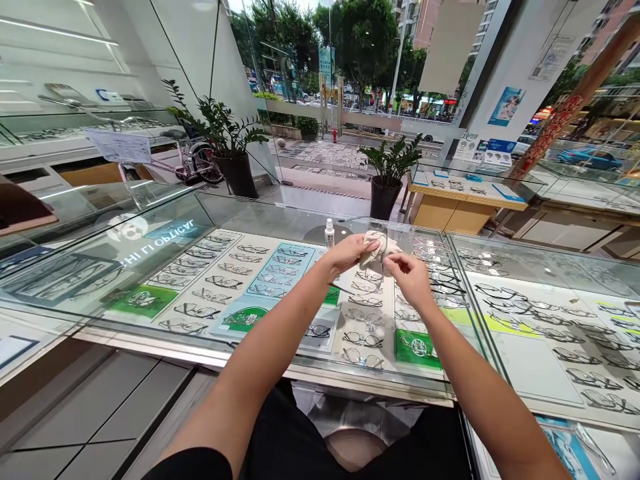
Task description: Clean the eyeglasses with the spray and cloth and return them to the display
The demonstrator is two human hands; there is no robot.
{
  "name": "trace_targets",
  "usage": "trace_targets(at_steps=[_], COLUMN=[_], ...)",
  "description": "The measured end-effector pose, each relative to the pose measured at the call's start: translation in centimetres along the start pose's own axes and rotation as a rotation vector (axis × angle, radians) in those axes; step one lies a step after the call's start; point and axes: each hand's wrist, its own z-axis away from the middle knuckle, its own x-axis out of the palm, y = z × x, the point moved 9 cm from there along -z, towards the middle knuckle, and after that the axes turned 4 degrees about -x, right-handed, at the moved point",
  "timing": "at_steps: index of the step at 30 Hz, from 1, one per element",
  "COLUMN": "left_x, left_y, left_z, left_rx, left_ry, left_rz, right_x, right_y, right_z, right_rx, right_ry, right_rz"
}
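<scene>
Above the glass counter, my left hand [349, 253] is closed on a crumpled pale cloth [371, 252]. The cloth is bunched against a pair of eyeglasses [384, 245], whose thin rim shows between my hands. My right hand [411, 275] pinches the eyeglasses at their right side with thumb and fingertips. Much of the frame is hidden by cloth and fingers. A small white bottle [329, 233] stands upright on the counter, just beyond my left hand.
Under the glass top of the display counter [280, 363] lie rows of spectacles on white, blue and green cards. Another glass case [525, 393] adjoins at right. Beyond are potted plants [387, 193], a pink bicycle [173, 157], a wooden display table [465, 207] and large windows.
</scene>
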Motion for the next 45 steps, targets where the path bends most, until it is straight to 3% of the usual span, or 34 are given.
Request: trace_targets(at_steps=[5, 9, 16, 21, 27, 34, 40, 45], left_x=[1.3, 2.1, 2.2, 2.4, 2.6, 2.5, 2.7, 2.4], left_y=[-0.3, 0.0, 0.3, 0.1, 1.0, 1.6, 0.5, 0.5], left_z=[-0.5, 0.1, 1.0, 0.7, 0.7, 1.0, 0.2, 0.0], left_rx=[0.057, 0.055, -0.003, 0.044, 0.165, 0.137, 0.152, 0.225], left_ry=[-0.006, -0.076, -0.104, -0.062, 0.015, -0.108, -0.056, 0.074], left_rz=[0.086, 0.064, -0.051, -0.127, -0.242, -0.295, -0.346, -0.417], right_x=[1.0, 1.6, 1.9, 2.3, 2.0, 1.4, 2.2, 2.2], right_y=[2.5, 3.7, 4.3, 4.4, 4.7, 4.7, 4.5, 4.1], right_z=[-0.4, -0.2, 0.4, 0.8, 0.7, 0.3, 0.7, 0.5], right_rx=[0.205, 0.382, 0.575, 0.609, 0.638, 0.641, 0.62, 0.597], right_ry=[-0.038, -0.085, -0.239, -0.303, -0.252, -0.229, -0.282, -0.282], right_rz=[-0.306, -0.513, -0.629, -0.647, -0.674, -0.676, -0.666, -0.702])
